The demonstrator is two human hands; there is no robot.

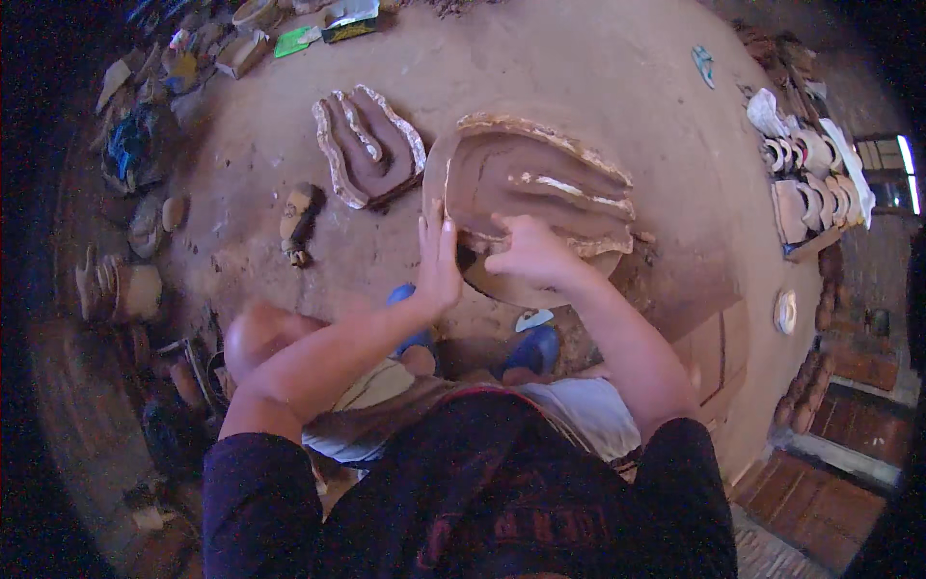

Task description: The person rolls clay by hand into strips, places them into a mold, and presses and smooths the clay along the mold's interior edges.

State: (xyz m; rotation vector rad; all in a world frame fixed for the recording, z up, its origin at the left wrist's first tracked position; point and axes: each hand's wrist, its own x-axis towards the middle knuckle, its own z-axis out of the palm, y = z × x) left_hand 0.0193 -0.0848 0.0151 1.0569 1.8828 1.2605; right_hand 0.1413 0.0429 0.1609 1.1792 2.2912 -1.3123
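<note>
Left margin: clay-coloured pieces point(140, 291) stand in a row at the frame's left edge; a blue bundle point(125, 145) sits above them in dim light.
Bottle-shaped piece point(295, 220): left of centre, lying on the dusty floor, well apart from both hands.
Green card point(291, 41): upper left of the frame; any print on it is too small to read.
Small form point(371, 145): upper centre-left, on the floor; brown trough, pale rough rim, one inner ridge. Untouched.
Left hand point(441, 259): centre of the frame, fingers straight and close together, laid along the near left side of the large form; nothing seen gripped.
Large form point(482, 179): just right of centre, on a round base point(590, 268); brown hollow, uneven pale rim, inner ridge. Near wall under attention.
Handling, judged: the left palm should back the wall squarely while the right fingers press in short, even strokes; uneven force could crack or bow the rim.
Lettering: dark red characters on the wearer's black shirt point(386, 502), lower centre, not transcribed; no label visible on the forms.
Right hand point(535, 256): right of centre, at the near rim; index finger extended, the rest apparently curled. Whether they pinch the wall cannot be told.
Right margin: curved pale pieces point(818, 198) in rows, upper right; no legible marking noted.
</note>
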